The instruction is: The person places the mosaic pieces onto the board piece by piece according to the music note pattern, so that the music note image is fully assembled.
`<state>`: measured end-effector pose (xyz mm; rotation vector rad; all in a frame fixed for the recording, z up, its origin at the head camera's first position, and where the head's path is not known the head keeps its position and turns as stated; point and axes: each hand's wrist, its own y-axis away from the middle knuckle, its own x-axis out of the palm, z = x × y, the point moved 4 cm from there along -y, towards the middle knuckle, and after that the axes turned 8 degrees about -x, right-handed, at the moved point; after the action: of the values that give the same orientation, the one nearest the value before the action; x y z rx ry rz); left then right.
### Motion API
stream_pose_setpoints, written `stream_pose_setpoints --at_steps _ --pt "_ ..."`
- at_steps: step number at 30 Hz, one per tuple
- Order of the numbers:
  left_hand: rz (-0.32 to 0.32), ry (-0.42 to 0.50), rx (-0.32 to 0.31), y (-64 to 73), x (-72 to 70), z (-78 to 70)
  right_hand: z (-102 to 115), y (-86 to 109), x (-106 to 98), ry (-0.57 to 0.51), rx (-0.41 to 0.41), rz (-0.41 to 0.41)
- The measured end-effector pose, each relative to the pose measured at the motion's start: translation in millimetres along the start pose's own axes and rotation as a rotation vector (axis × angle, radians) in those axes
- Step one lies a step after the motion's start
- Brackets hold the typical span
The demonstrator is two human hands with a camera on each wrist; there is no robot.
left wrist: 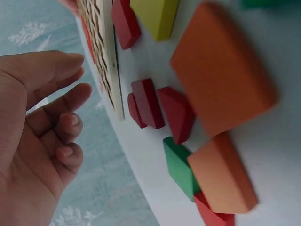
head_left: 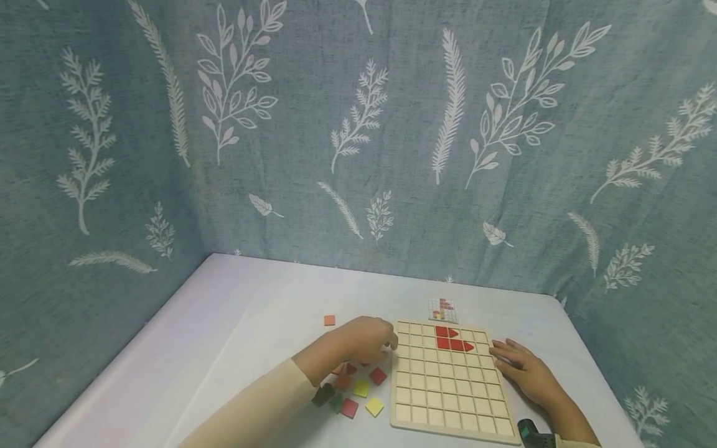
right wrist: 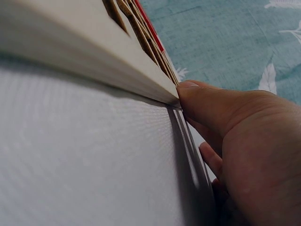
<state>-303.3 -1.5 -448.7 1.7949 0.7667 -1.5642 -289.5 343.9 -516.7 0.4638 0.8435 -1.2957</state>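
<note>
My left hand hovers by the left edge of a wooden grid board, above loose tiles. In the left wrist view its fingers are loosely bent, with nothing between thumb and fingertips. My right hand lies along the board's right side; in the right wrist view the thumb touches the board's edge. Red square and triangle tiles sit in two rows in the board's upper cells. Under and in front of my left hand lie yellow tiles, red tiles, green tiles and orange tiles.
A small printed card with a coloured grid pattern lies behind the board. One orange tile lies apart on the white table, left of the card. Patterned teal fabric encloses the table at the back and sides.
</note>
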Motion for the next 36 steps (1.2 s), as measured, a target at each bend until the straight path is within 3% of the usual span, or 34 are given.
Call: stream_pose_setpoints --at_steps 12,19,26,36 --pt "0.061 0.127 -0.086 20.8 10.4 -2.0 -6.7 3.7 -0.7 -0.002 0.068 0.019" --pt "0.112 0.136 -0.153 25.7 12.5 -4.8 -4.6 7.5 -3.1 -0.022 0.038 0.013" --pt "0.108 0.046 -0.083 29.4 21.3 -9.4 -2.5 6.8 -2.4 -0.007 0.023 0.012" --pt "0.095 0.023 -0.096 26.6 23.8 -7.6 -0.5 1.9 -1.3 -0.026 -0.003 0.001"
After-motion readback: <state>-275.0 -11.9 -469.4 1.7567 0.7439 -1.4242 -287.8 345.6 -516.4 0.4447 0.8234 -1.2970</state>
